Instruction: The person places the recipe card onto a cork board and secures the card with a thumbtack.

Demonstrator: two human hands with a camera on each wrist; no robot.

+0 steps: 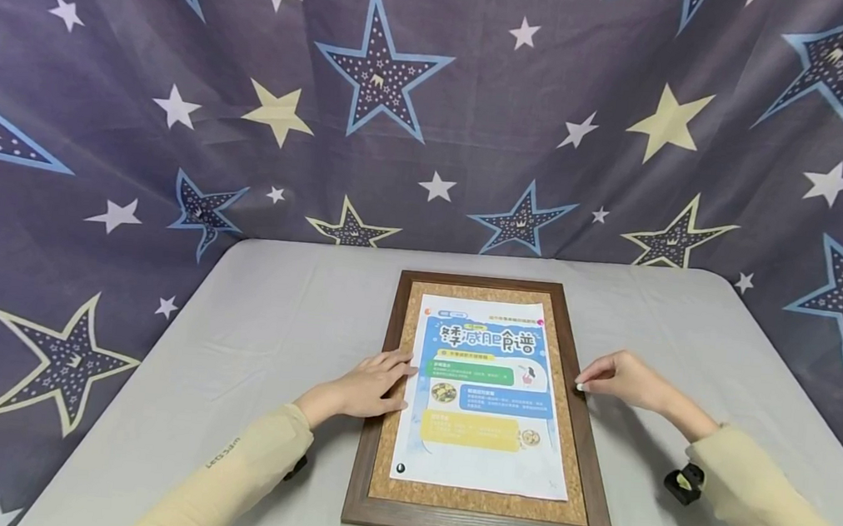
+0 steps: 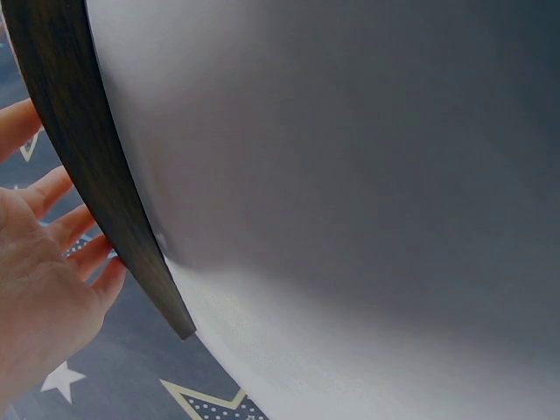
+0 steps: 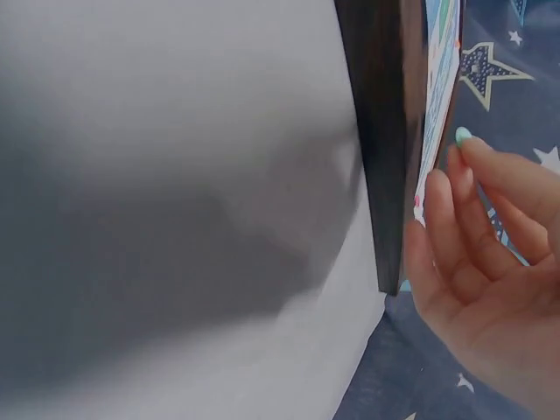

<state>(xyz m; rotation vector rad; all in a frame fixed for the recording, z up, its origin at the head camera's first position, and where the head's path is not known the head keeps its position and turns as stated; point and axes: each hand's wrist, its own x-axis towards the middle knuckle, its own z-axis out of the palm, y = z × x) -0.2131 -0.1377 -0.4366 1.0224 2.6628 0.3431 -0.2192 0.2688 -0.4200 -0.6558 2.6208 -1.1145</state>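
A printed paper poster (image 1: 482, 469) lies on a cork board (image 1: 476, 500) with a dark brown wooden frame (image 1: 474, 525). Round-headed pins show in three of its corners: an orange pin (image 1: 428, 312), a pink pin (image 1: 540, 323) and a black pin (image 1: 400, 468). My left hand (image 1: 373, 384) rests over the frame's left side, fingers spread, fingertips at the poster's left edge. Beside the frame's right side, my right hand (image 1: 622, 379) pinches a small pale green pushpin (image 3: 463, 136) between thumb and finger; its point cannot be seen. The bottom right corner shows no pin.
The board lies on a table with a pale grey cloth (image 1: 297, 311). A dark curtain with stars (image 1: 478, 134) hangs behind and around the table. A black wrist device (image 1: 684, 484) shows beneath my right sleeve.
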